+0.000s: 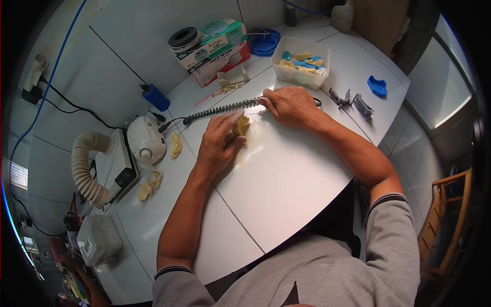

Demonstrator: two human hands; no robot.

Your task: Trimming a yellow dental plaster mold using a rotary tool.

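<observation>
My left hand (pixel 221 142) grips a yellow plaster dental model (pixel 241 126) between thumb and fingers, close above the white table. To its right, my right hand (pixel 292 106) is closed with its fingertips toward the model. What it holds is hidden by the fingers. A black coiled cord (pixel 225 108) runs from the left up to these fingers, and a dark loop (pixel 318 102) shows past the hand's far side. Pale dust (pixel 251 137) lies on the table beside the model.
Left stand a white machine (pixel 146 139), a ribbed hose (pixel 86 163) and more plaster models (pixel 175 146). Behind are mask boxes (pixel 220 56), a row of tooth-like pieces (pixel 226 90) and a clear tub (pixel 302 77). Grey trays (pixel 363 106) and a blue mould (pixel 377 86) lie right.
</observation>
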